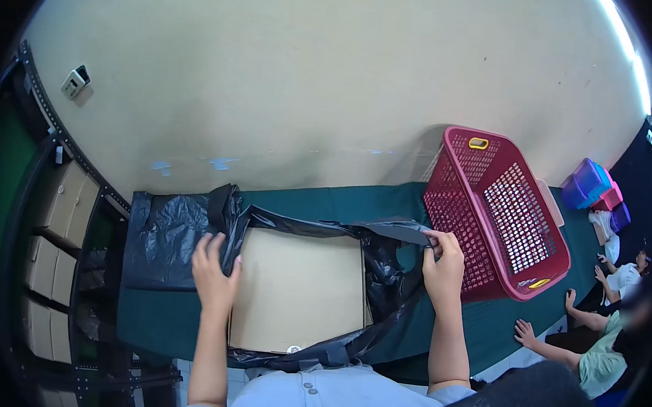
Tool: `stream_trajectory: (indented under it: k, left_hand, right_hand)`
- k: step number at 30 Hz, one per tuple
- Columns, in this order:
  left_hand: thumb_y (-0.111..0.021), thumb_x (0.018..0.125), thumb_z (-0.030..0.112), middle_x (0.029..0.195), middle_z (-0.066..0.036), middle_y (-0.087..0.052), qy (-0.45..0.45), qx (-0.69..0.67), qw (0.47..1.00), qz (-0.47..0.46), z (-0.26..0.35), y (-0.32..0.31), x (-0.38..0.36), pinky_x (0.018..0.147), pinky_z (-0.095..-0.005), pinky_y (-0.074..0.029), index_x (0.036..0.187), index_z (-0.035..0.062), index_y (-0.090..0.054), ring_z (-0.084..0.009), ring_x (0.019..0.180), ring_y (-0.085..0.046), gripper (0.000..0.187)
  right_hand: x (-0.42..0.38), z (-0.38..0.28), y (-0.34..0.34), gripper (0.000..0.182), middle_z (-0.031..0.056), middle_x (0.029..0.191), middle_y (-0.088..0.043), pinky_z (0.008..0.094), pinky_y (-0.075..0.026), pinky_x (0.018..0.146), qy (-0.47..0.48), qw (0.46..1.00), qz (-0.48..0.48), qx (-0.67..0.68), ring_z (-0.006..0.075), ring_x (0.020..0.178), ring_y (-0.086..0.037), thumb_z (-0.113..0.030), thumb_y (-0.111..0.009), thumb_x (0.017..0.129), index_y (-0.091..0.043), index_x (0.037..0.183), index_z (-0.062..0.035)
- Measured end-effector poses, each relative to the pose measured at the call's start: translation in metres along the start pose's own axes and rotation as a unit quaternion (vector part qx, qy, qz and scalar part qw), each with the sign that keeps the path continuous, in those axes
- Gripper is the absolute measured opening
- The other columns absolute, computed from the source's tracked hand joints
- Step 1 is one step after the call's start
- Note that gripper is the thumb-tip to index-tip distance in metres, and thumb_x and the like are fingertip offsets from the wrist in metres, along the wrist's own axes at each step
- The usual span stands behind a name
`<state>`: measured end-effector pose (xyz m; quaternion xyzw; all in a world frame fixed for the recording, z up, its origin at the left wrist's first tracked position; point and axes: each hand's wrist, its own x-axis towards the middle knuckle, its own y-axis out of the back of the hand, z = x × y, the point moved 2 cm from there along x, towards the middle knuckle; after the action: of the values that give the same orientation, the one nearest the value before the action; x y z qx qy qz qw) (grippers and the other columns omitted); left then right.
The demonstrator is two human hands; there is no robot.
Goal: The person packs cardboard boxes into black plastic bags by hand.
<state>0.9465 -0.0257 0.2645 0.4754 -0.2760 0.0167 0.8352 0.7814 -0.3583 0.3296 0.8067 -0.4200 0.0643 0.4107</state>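
Note:
A flat brown cardboard box lies on the table, inside the spread opening of a black plastic bag. The bag's film runs around the box along its far, right and near sides. My right hand pinches the bag's edge at the upper right, fingers closed on the film. By the box's left edge is my left hand, its fingers apart and nothing gripped. Behind that hand, more folded black plastic lies on the table's left end.
A maroon laundry basket stands right of the bag on the green-covered table. Colored containers sit at the far right. Other people's hands rest along the table edge there. Shelves with boxes border the left.

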Motion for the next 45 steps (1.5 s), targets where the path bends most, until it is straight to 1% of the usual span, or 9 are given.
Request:
stream_trajectory:
  k: [5, 7, 15, 21, 26, 29, 30, 36, 45]
  left_hand:
    - [-0.068, 0.079, 0.018, 0.085, -0.018, -0.064, 0.171, -0.071, 0.964, -0.190, -0.067, -0.004, 0.009, 0.071, -0.0317, -0.047, 0.103, 0.0007, -0.060, -0.0266, 0.075, -0.062, 0.031]
    - [-0.061, 0.081, 0.004, 0.070, -0.013, -0.062, 0.139, -0.197, 0.970, -0.012, -0.068, 0.014, 0.012, 0.063, -0.0280, -0.045, 0.088, -0.0027, -0.060, -0.0167, 0.064, -0.058, 0.010]
    - [-0.058, 0.080, -0.003, 0.087, -0.009, -0.058, 0.145, -0.306, 0.941, 0.017, -0.076, 0.022, 0.015, 0.077, -0.0271, -0.042, 0.101, 0.0005, -0.054, -0.0143, 0.084, -0.053, 0.022]
    - [-0.065, 0.077, 0.007, 0.114, -0.019, -0.042, 0.018, 0.053, 0.975, 0.213, 0.011, 0.054, -0.027, 0.093, -0.0387, -0.038, 0.114, 0.0013, -0.051, -0.0348, 0.108, -0.044, 0.039]
    - [-0.068, 0.076, 0.011, 0.134, -0.025, -0.030, 0.080, -0.119, 0.984, -0.108, 0.029, 0.015, -0.078, 0.101, -0.0452, -0.033, 0.126, 0.0013, -0.041, -0.0431, 0.118, -0.037, 0.058]
    - [-0.067, 0.079, 0.026, 0.110, -0.030, -0.055, 0.179, 0.014, 0.936, -0.302, 0.003, 0.000, -0.097, 0.083, -0.0431, -0.046, 0.135, -0.0022, -0.032, -0.0394, 0.099, -0.057, 0.072]
    - [-0.067, 0.079, 0.026, 0.110, -0.030, -0.055, 0.164, 0.009, 0.937, -0.309, 0.003, -0.002, -0.101, 0.083, -0.0431, -0.046, 0.135, -0.0022, -0.032, -0.0394, 0.099, -0.057, 0.072]
    - [-0.067, 0.078, 0.030, 0.087, -0.027, -0.063, 0.119, 0.051, 0.923, -0.362, 0.015, 0.010, -0.104, 0.074, -0.0433, -0.049, 0.135, -0.0066, -0.029, -0.0405, 0.083, -0.062, 0.078]
    - [-0.066, 0.078, 0.032, 0.125, -0.028, -0.047, 0.033, 0.084, 0.924, -0.372, -0.007, 0.018, -0.127, 0.101, -0.0436, -0.032, 0.137, -0.0063, -0.026, -0.0396, 0.122, -0.040, 0.080]
  right_hand:
    - [0.009, -0.006, -0.002, 0.026, 0.0098, 0.077, -0.051, 0.0286, -0.041, 0.061, 0.010, 1.000, 0.021, 0.010, 0.0174, 0.063, -0.048, 0.010, -0.054, 0.073, -0.062, 0.097, 0.0012]
    - [0.013, -0.008, 0.005, 0.029, 0.0096, 0.081, -0.053, 0.0303, -0.042, 0.063, 0.012, 0.998, 0.066, 0.006, 0.0193, 0.065, -0.052, 0.010, -0.051, 0.075, -0.062, 0.099, -0.0016]
    - [0.013, -0.016, 0.010, 0.053, 0.0132, 0.101, -0.048, 0.0328, -0.041, 0.082, 0.074, 0.995, 0.062, -0.003, 0.0257, 0.093, -0.049, 0.008, -0.056, 0.070, -0.051, 0.121, -0.0044]
    - [-0.050, -0.060, -0.033, 0.035, 0.0031, 0.088, -0.054, 0.0363, -0.033, 0.079, 0.311, 0.946, -0.092, -0.020, 0.0214, 0.087, -0.050, -0.007, -0.071, 0.067, -0.063, 0.100, -0.0124]
    - [-0.095, -0.034, -0.093, 0.046, 0.0206, 0.103, -0.052, 0.0393, -0.043, 0.087, 0.172, 0.955, -0.242, 0.005, 0.0339, 0.100, -0.051, -0.014, -0.063, 0.081, -0.045, 0.121, 0.0009]
    - [-0.093, 0.001, -0.102, 0.062, 0.0262, 0.115, -0.048, 0.0406, -0.039, 0.095, 0.006, 0.964, -0.257, -0.067, 0.0373, 0.112, -0.045, -0.021, -0.062, 0.084, -0.032, 0.132, 0.0043]
    - [-0.093, 0.014, -0.105, 0.070, 0.0284, 0.121, -0.045, 0.0411, -0.037, 0.098, -0.110, 0.947, -0.293, -0.066, 0.0387, 0.118, -0.042, -0.025, -0.062, 0.084, -0.025, 0.136, 0.0056]
    - [-0.092, 0.051, -0.130, 0.071, 0.0271, 0.136, -0.037, 0.0376, -0.032, 0.104, -0.099, 0.944, -0.313, -0.006, 0.0374, 0.127, -0.036, -0.026, -0.061, 0.085, -0.024, 0.138, 0.0028]
    - [-0.105, 0.030, -0.116, 0.063, 0.0253, 0.137, -0.034, 0.0408, -0.033, 0.103, -0.042, 0.959, -0.263, -0.095, 0.0387, 0.125, -0.038, -0.023, -0.059, 0.086, -0.028, 0.137, -0.0012]
